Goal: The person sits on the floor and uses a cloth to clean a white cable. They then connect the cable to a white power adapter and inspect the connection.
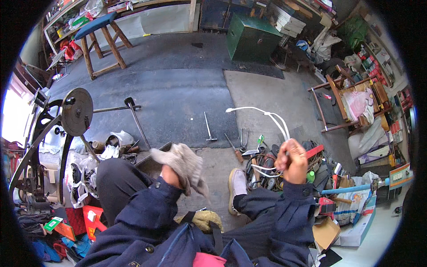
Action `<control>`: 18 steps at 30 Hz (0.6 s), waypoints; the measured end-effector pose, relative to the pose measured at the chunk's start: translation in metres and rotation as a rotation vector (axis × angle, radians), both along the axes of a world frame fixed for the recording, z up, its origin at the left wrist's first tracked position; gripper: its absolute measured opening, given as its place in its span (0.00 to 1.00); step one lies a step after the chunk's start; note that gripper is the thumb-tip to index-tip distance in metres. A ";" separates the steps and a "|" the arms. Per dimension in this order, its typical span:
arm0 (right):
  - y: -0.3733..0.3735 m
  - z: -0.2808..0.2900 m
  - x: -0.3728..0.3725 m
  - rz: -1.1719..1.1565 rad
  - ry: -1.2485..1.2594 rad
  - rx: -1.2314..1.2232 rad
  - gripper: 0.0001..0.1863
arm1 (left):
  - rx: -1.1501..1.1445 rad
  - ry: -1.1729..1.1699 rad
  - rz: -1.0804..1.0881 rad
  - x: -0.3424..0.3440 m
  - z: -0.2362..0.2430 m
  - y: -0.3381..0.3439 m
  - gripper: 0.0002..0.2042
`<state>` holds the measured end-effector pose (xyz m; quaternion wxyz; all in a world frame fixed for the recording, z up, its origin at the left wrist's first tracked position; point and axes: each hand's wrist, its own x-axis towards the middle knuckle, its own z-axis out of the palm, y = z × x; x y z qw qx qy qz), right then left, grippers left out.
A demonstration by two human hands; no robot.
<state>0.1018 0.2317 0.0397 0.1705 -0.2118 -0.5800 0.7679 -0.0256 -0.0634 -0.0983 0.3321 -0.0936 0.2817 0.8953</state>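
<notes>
My right hand (293,161) is raised above a pile of tools and cords, its fingers closed on a white cable (279,121). One end of the cable arches forward and left in the air; another stretch hangs below my fist. A crumpled grey cloth (183,165) drapes over my left hand (170,176), which grips it in front of my left knee. The cloth hides the fingers of that hand. A tangle of dark cords (268,165) lies on the floor below my right hand.
Ahead lie a small hammer (210,139), a wooden-handled tool (239,155) and a long-handled hammer (135,115). A treadle machine with a round wheel (77,112) stands left. Farther off are a blue-topped stool (95,26), a green chest (250,42) and a wooden chair (336,95).
</notes>
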 end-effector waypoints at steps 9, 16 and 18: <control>-0.076 -0.029 -0.005 0.527 -0.274 0.106 0.12 | -0.219 -0.111 -0.314 0.008 0.011 0.026 0.12; -0.107 -0.059 0.001 0.895 -0.373 0.079 0.13 | 0.077 -0.043 -0.101 0.014 0.016 0.013 0.14; -0.108 -0.062 0.002 0.889 -0.380 0.088 0.13 | -0.006 -0.040 -0.104 0.020 0.013 0.010 0.15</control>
